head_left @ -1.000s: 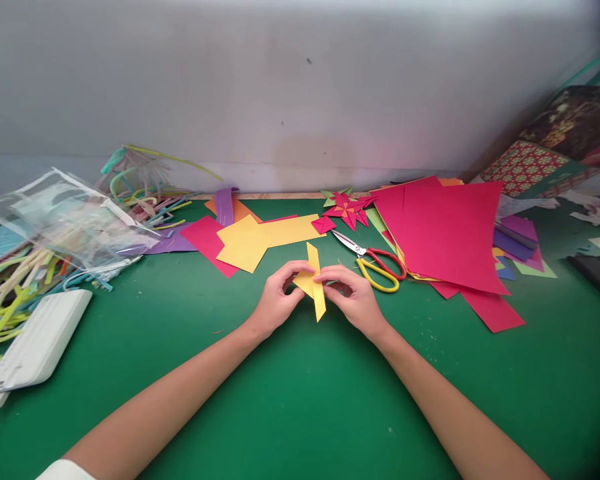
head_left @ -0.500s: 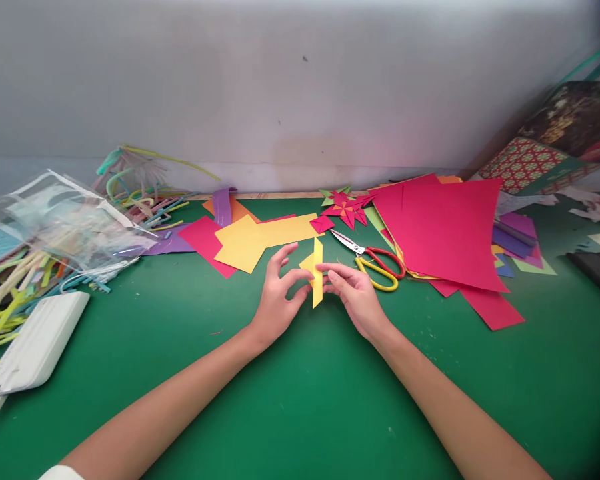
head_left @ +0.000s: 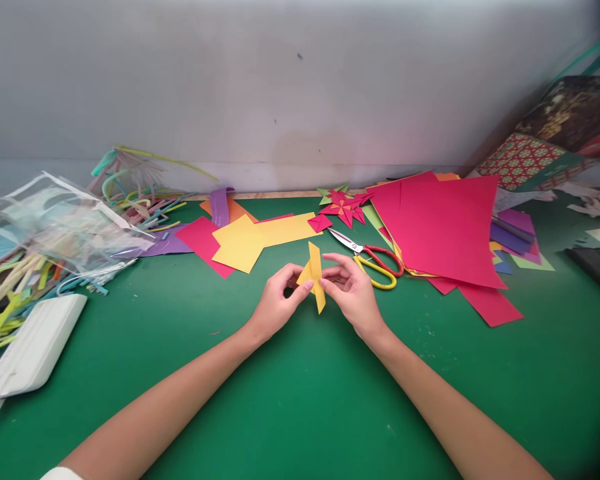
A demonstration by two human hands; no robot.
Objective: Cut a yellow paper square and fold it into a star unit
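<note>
Pinching folded yellow paper (head_left: 317, 272), my left hand (head_left: 275, 305) could skew creases by uneven pressure; right hand (head_left: 358, 300) curled alongside, grip unclear.

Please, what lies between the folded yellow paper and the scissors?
In the head view, the right hand lies between the folded yellow paper and the scissors.

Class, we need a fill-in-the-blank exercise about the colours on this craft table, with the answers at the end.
The folded paper between the left hand and the right hand is ____.
The scissors have one yellow handle and one ____ handle.
The tabletop is ____.

Missing words: yellow; red; green.
</note>
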